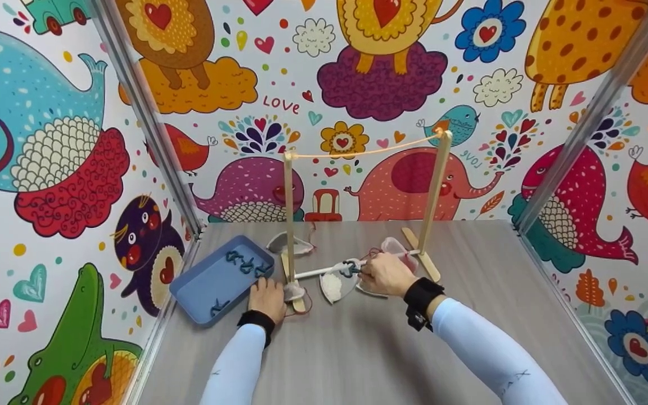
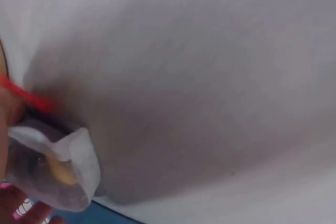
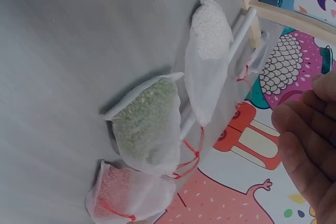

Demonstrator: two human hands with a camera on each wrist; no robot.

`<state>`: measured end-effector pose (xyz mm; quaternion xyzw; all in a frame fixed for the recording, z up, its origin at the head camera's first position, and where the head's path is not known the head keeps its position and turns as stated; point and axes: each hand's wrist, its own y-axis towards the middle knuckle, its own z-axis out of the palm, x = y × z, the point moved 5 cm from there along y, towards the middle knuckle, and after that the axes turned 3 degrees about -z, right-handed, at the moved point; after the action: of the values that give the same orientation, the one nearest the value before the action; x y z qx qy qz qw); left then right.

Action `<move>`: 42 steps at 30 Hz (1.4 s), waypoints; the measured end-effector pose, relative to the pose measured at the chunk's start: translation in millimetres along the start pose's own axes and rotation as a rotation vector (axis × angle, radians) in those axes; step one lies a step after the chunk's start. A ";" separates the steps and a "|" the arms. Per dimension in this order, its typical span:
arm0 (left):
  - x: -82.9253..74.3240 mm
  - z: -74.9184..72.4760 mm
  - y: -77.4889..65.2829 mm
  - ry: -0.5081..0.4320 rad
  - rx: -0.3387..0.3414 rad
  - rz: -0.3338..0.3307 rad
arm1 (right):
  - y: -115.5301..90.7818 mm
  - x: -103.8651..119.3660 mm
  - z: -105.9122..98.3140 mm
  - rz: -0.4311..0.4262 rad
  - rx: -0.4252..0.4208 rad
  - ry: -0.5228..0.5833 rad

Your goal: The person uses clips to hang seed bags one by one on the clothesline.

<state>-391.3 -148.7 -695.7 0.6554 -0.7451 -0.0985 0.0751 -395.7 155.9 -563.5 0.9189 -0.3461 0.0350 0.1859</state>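
Observation:
My left hand (image 1: 268, 301), beside the blue tray, holds a small white mesh bag (image 1: 293, 291) near the foot of the left post. In the left wrist view this bag (image 2: 68, 169) lies between the fingers, by a red string (image 2: 26, 95). My right hand (image 1: 387, 274) is over the middle of the stand and pinches a small dark teal clip (image 1: 351, 269). The right wrist view shows the clip (image 3: 326, 59) partly, above the curled fingers (image 3: 299, 156). Close by lie mesh bags with white grains (image 3: 210, 30), green beans (image 3: 147, 119) and reddish grains (image 3: 113, 187).
Several dark teal clips lie in the blue tray (image 1: 186, 287) at left. Two wooden posts (image 1: 289, 214) carry an orange string (image 1: 366, 152), and a white rod (image 1: 313, 274) joins their feet. Another mesh bag (image 1: 296, 246) lies behind the left post. Printed walls enclose the grey table (image 1: 346, 360).

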 end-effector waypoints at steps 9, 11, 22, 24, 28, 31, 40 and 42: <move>-4.8 -22.1 7.7 -0.487 0.038 -0.053 | 28.7 2.9 -54.7 0.025 -0.043 -0.071; -19.0 -55.3 12.7 -0.616 0.019 -0.092 | 39.6 4.5 -76.7 0.012 -0.085 -0.091; -50.9 -184.2 84.5 -0.898 -0.226 -0.128 | 110.5 17.2 -183.7 -0.059 -0.294 -0.295; -56.3 -199.9 92.4 -0.897 -0.259 -0.095 | 123.2 20.7 -195.2 -0.052 -0.296 -0.329; -69.8 -223.9 98.9 -0.848 -0.371 -0.061 | 147.1 23.3 -209.7 0.027 -0.202 -0.351; -81.1 -236.5 102.4 -0.806 -0.434 -0.073 | 160.9 18.4 -215.1 0.065 -0.087 -0.319; -94.1 -251.8 113.2 -0.632 -0.439 -0.160 | 167.9 7.6 -223.4 0.054 0.166 -0.012; -92.4 -252.6 113.9 -0.588 -0.427 -0.188 | 168.4 9.4 -221.8 0.051 0.189 0.024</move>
<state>-428.0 -55.5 -421.4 0.6342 -0.6339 -0.4422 -0.0166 -483.5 114.8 -302.3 0.9227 -0.3625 0.0830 0.1016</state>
